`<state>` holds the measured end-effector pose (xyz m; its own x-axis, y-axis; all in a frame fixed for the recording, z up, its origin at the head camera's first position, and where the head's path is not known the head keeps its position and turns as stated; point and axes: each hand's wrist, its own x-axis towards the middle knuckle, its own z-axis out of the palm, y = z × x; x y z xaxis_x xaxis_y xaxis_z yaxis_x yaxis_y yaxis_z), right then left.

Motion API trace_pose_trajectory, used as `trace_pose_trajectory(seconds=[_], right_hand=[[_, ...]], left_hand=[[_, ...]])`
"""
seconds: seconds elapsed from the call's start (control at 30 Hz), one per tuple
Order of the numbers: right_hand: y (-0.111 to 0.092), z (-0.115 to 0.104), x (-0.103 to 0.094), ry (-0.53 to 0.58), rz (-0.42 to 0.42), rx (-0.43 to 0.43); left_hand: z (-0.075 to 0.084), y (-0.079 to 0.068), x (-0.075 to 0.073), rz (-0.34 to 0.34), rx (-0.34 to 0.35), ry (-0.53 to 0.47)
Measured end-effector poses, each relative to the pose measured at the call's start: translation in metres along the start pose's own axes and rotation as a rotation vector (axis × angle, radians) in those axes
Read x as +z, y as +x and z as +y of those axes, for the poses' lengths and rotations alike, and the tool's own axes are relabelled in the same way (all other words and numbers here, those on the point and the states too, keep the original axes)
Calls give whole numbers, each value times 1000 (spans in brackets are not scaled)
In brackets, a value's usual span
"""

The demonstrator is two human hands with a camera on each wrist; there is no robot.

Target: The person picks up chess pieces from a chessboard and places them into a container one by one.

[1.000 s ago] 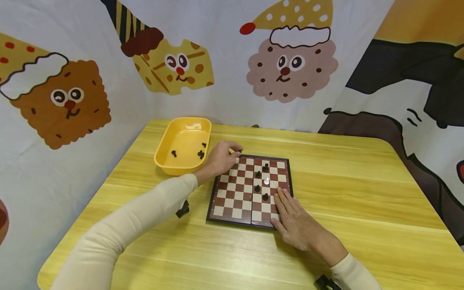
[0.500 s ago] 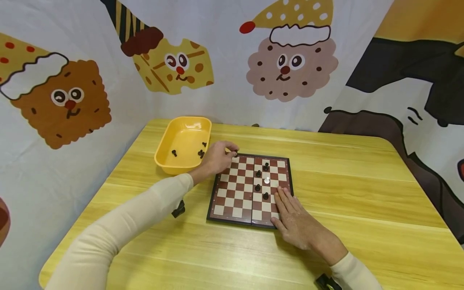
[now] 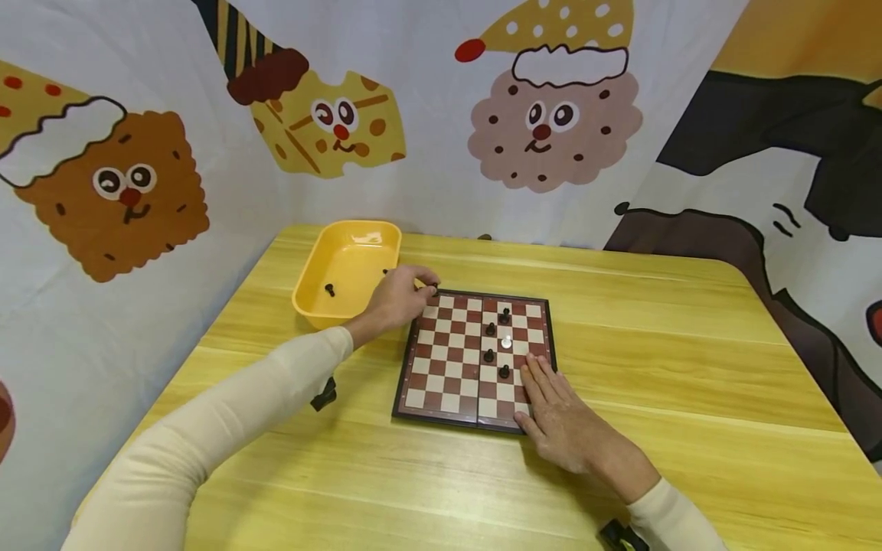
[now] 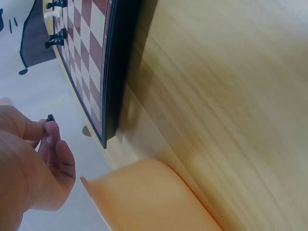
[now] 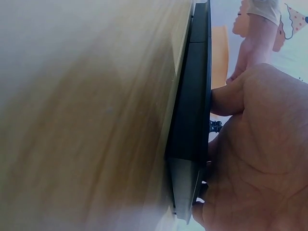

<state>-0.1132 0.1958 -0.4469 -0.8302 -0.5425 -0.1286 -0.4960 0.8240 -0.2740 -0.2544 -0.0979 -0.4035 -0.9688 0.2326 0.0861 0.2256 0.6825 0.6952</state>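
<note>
The left hand [image 3: 398, 297] pinches a small black chess piece [image 4: 50, 118] between thumb and forefinger, the other fingers loosely bent; the piece is near the far left corner of the folding chessboard [image 3: 441, 367], beside the yellow tray [image 3: 318, 318], too covered to tell its kind. The step in hand looks like a carry between board and tray; a light fingertip pinch suits so small a thing, with the wrist best held high enough to clear the tray's rim, and the grip best loosened only once the piece meets a surface. The right hand [image 3: 561, 421] lies with straight fingers on the board's right side, grasping nothing; light, even pressure there should stop the board sliding, but the fingertips are just beside the nearest black piece [image 3: 504, 372], so a sideways shift could topple it; the white pawn [image 3: 506, 342] stands close too; one black piece in the tray [image 3: 330, 290] lies loose, worth not knocking.
</note>
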Motion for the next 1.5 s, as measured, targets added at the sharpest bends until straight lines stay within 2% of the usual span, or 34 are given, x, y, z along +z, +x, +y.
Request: trace_pose_trajectory(seconds=[0.53,0.87,1.13,1.3,1.5], right_hand=[[-1,0,4,0,27,-7],[-3,1,3,-11,39,-11],[-1,1,5,-5,38,-8],[0,2,5,-10,27,-1],[1,1,4,-21,1,9]], left_hand=[[-7,-3,-15,12,33,39],[-11,-7,-19,-4,10,26],[-11,-7,-22,14,18,36],[-11,-6,-30,35,41,52],[-10,-3,-40,77,32,31]])
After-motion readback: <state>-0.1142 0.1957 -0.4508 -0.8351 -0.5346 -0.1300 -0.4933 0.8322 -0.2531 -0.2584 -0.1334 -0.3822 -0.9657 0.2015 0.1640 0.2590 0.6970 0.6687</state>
